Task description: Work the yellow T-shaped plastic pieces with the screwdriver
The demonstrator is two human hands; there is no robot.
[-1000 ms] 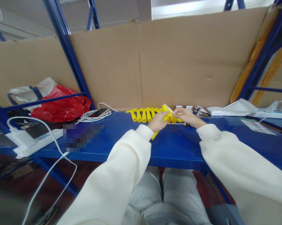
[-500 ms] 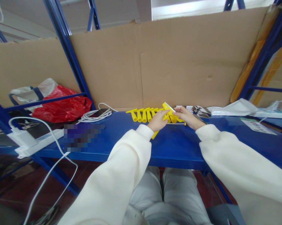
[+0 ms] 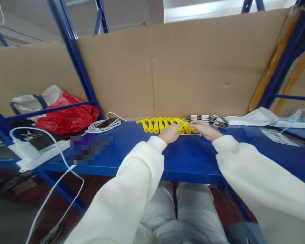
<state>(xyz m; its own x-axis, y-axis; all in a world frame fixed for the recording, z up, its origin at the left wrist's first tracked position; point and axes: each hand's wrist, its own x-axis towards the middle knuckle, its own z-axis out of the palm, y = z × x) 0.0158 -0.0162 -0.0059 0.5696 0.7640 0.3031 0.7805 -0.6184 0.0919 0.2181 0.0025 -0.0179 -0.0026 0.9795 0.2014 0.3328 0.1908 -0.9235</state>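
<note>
Grip of left hand [image 3: 170, 133] closed round yellow tool [image 3: 178, 120], low over table [image 3: 188, 159]; right hand [image 3: 202, 129] with fingers bent at its head, pinching or merely touching, impossible to tell; best, probably, to hold firm at left and press lightly at right; close by, row of yellow tools [image 3: 156, 125], crowding the left knuckles; between hands, thin rod [image 3: 189, 135], easy to knock; beyond right hand, stack [image 3: 199, 117]; well apart, red bag [image 3: 67, 113].

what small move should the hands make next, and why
Perhaps lift the yellow piece the left hand seems to hold slightly clear: it overlaps the row of yellow parts in view, and the right hand is close beside it, so its outline is hard to make out.
</note>
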